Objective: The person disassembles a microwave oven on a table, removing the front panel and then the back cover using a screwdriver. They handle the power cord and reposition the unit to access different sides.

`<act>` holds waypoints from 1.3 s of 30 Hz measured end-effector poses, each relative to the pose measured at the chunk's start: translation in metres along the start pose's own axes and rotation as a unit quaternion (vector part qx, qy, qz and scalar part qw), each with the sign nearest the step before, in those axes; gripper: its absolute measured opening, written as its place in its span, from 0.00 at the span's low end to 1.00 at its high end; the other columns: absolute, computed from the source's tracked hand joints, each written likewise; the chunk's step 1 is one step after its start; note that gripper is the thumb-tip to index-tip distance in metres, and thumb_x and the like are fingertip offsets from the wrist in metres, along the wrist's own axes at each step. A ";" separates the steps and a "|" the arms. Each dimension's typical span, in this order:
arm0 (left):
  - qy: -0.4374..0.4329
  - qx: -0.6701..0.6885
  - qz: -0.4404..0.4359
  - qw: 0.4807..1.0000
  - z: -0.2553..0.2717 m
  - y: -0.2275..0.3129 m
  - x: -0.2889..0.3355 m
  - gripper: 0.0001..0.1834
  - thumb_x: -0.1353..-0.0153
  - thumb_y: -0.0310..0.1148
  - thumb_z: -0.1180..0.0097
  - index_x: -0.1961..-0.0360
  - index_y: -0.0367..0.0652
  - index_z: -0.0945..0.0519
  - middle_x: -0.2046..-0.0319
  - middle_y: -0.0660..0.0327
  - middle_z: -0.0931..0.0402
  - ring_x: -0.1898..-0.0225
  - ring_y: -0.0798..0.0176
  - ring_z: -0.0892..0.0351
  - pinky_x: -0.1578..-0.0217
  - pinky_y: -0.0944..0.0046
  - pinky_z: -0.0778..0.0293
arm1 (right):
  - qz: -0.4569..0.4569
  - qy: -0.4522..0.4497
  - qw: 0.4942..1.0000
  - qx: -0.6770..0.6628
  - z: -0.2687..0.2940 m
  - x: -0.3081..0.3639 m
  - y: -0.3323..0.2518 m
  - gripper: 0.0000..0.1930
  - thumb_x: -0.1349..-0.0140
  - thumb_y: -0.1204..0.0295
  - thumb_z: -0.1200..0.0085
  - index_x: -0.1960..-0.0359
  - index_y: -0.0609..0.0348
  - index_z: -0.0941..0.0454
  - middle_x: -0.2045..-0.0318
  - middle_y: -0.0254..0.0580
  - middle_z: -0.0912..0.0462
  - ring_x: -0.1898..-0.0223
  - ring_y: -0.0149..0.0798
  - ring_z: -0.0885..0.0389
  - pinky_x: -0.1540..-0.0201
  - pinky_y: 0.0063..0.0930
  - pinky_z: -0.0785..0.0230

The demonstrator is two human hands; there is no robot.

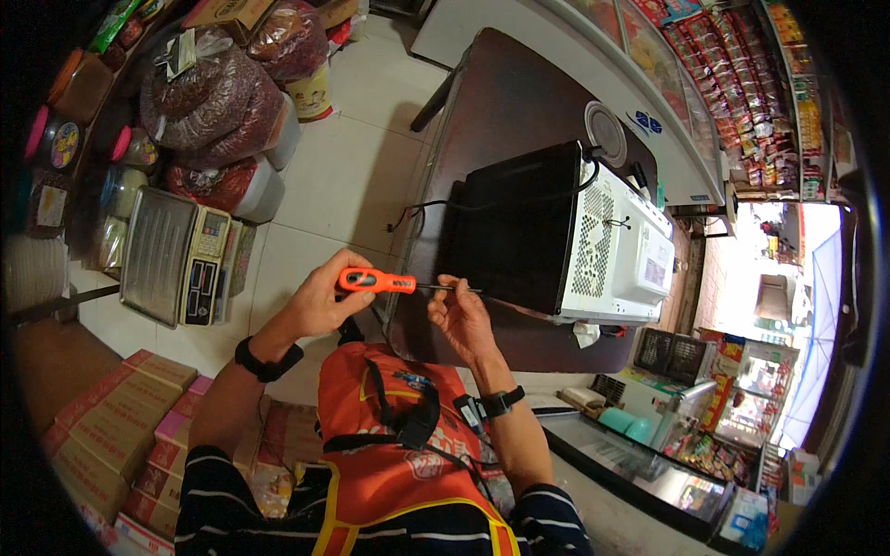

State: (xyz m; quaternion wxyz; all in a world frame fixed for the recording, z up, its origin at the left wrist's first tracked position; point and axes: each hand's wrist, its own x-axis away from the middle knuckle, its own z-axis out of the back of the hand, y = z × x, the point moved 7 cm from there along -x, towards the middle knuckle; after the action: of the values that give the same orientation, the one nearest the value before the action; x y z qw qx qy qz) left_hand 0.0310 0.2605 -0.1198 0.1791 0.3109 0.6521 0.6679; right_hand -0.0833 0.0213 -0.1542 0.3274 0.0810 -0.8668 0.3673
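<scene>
An orange screwdriver [378, 281] with black grip patches lies level in front of me. My left hand [317, 304] is closed round its handle. The fingers of my right hand [464, 320] pinch the thin metal shaft near its far end, and the tip is partly hidden there. Just beyond my right hand sits a microwave oven [607, 246], with a black top and a white, perforated panel facing right. Its black power cord [519, 196] runs across the black top and hangs over the left side.
The microwave stands on a dark brown table [505, 83], with a round metal lid [605, 130] behind it. At left are a weighing scale [171, 255], bulging bags [213, 97] and jars. Cartons [116, 431] are stacked at lower left. A glass-topped freezer [640, 473] stands at lower right.
</scene>
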 end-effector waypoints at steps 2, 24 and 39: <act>0.000 -0.055 -0.063 0.997 -0.004 0.006 0.001 0.16 0.29 0.29 0.34 0.46 0.39 0.25 0.60 0.61 0.23 0.62 0.70 0.25 0.61 0.65 0.27 | -0.019 -0.001 1.000 0.011 0.001 0.001 0.005 0.22 0.19 0.49 0.47 0.52 0.59 0.18 0.67 0.35 0.18 0.66 0.35 0.18 0.61 0.29 0.25; 0.110 0.106 -0.022 0.988 -0.005 0.007 -0.001 0.20 0.30 0.29 0.30 0.42 0.38 0.22 0.54 0.60 0.20 0.56 0.69 0.20 0.55 0.68 0.23 | 0.068 0.023 0.996 0.054 0.007 -0.002 0.009 0.15 0.20 0.58 0.41 0.59 0.56 0.17 0.64 0.35 0.14 0.63 0.34 0.17 0.60 0.29 0.25; -0.002 0.057 -0.029 0.998 -0.009 0.011 -0.006 0.17 0.26 0.31 0.36 0.41 0.38 0.23 0.58 0.64 0.23 0.62 0.71 0.23 0.59 0.68 0.25 | 0.075 -0.015 0.997 0.026 0.005 0.000 0.004 0.11 0.19 0.65 0.42 0.46 0.57 0.17 0.58 0.37 0.12 0.58 0.33 0.14 0.53 0.31 0.20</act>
State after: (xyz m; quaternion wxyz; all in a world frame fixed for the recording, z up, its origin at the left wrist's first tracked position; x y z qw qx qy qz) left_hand 0.0319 0.2488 -0.1092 0.1819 0.3027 0.6979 0.6231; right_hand -0.0874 0.0209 -0.1595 0.2835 0.0299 -0.8656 0.4117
